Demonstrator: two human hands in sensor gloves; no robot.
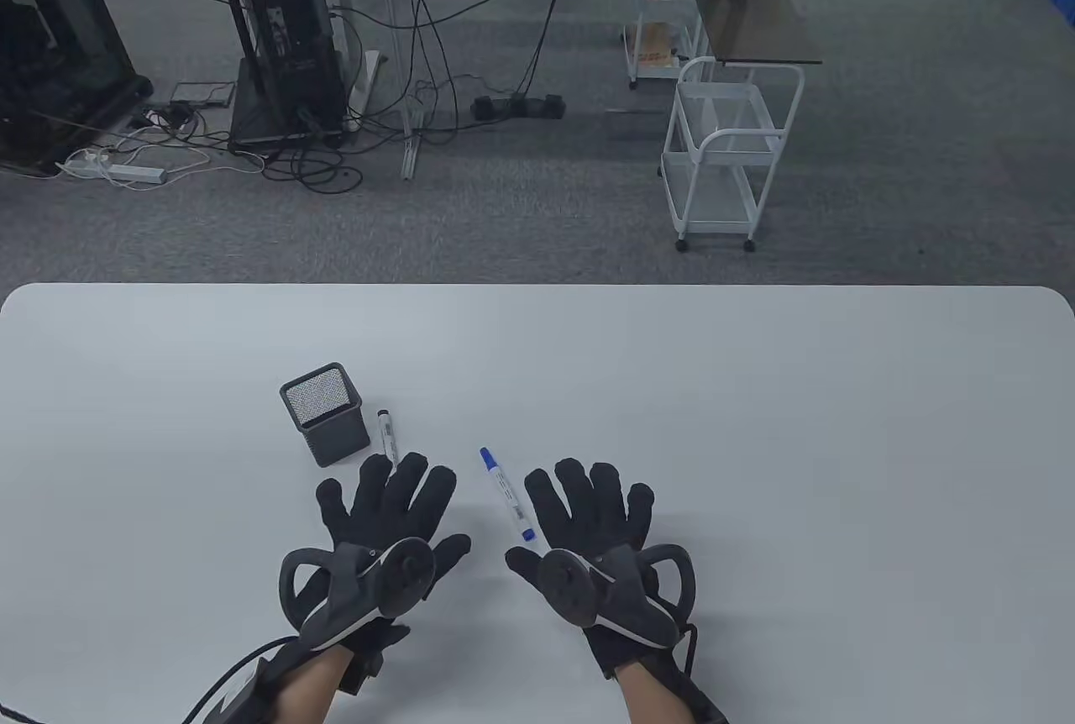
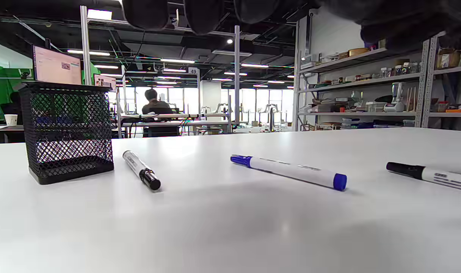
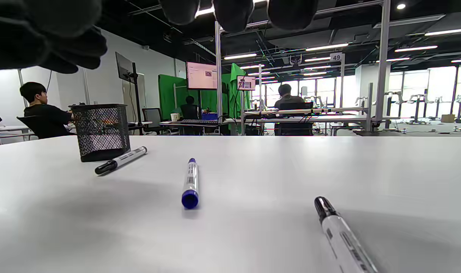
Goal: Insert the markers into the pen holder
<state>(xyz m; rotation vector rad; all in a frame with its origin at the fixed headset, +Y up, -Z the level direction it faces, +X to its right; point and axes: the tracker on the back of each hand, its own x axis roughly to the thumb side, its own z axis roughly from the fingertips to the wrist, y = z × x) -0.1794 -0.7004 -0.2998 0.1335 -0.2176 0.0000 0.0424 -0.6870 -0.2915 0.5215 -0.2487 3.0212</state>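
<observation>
A black mesh pen holder (image 1: 323, 413) stands upright on the white table, left of centre. A black-capped marker (image 1: 387, 432) lies just right of it, its near end under the fingertips of my left hand (image 1: 390, 506). A blue-capped marker (image 1: 507, 495) lies between my hands. My right hand (image 1: 588, 506) is spread flat, palm down, and holds nothing, like the left. A second black-capped marker (image 3: 340, 235) lies below my right hand and is hidden in the table view. The left wrist view shows the holder (image 2: 67, 132), the blue marker (image 2: 291, 171) and both black markers.
The white table (image 1: 756, 388) stretches wide to the right and left of my hands. Its far edge (image 1: 537, 285) borders grey carpet. A white wheeled cart (image 1: 726, 153) and desks with cables stand on the floor beyond.
</observation>
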